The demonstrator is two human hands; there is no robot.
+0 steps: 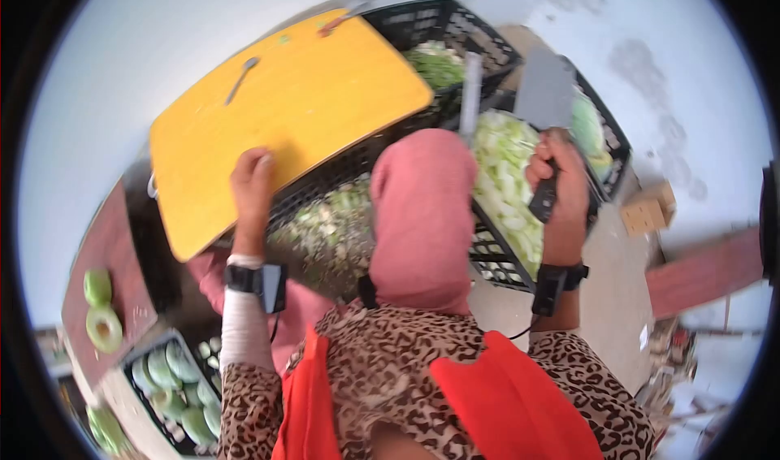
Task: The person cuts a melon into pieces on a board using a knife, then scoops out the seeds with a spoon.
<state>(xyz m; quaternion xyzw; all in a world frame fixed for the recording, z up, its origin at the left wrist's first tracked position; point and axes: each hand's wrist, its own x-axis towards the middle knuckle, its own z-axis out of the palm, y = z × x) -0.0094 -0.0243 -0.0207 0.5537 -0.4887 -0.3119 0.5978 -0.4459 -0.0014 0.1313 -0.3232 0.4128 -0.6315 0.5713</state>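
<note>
My right hand (pixel 561 164) is closed round the black handle of a cleaver (pixel 546 90); its broad grey blade points up and away, above a black crate (pixel 496 253) of pale green cut pieces (pixel 504 180). My left hand (pixel 253 172) rests at or just over the near edge of the yellow cutting board (pixel 301 95), fingers curled together; whether they hold anything is hidden. A spoon-like tool (pixel 241 80) and a small knife with a reddish handle (pixel 333 25) lie on the board.
Behind the board is a black crate (pixel 439 21) with greens. A crate (pixel 621 159) at right holds a pale green vegetable. Scraps (pixel 333 224) lie below the board. Green gourds fill a crate (pixel 130 371) at lower left, near a reddish board (pixel 114 273). A cardboard box (pixel 648 210) is at right.
</note>
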